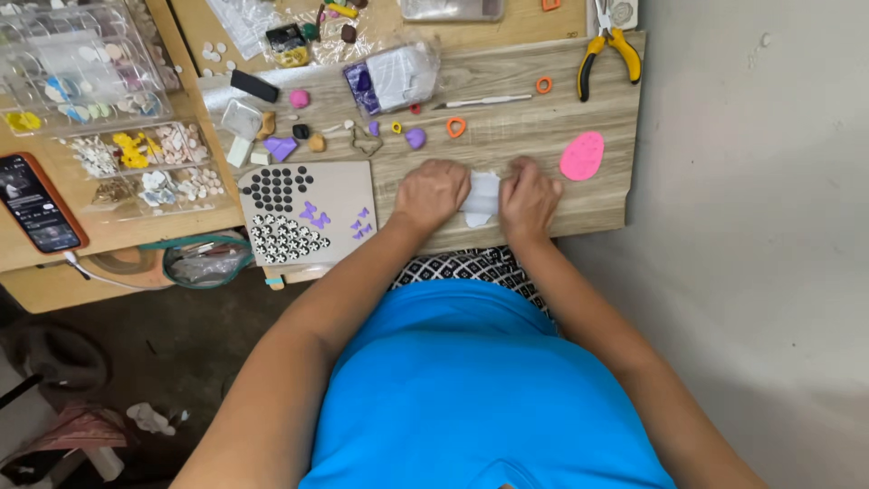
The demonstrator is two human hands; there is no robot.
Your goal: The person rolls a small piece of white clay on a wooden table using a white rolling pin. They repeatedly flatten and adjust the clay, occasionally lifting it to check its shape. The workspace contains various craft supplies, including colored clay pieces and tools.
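Both of my hands rest on the wooden work board (pixel 507 136) near its front edge. My left hand (pixel 431 192) and my right hand (pixel 529 197) are closed on the two sides of a pale white sheet (pixel 481 197), holding it flat between them. A grey tile (pixel 308 213) with black dots, black-and-white flower pieces and small purple butterfly shapes lies just left of my left hand. A flat pink oval of clay (pixel 582 156) lies right of my right hand.
Yellow-handled pliers (pixel 608 52) lie at the board's far right. Orange ring cutters (pixel 456 127), purple and pink clay bits, a metal tool (pixel 484 101) and a plastic bag (pixel 394 77) lie farther back. Clear boxes of small pieces (pixel 145 163) and a phone (pixel 38 203) sit left.
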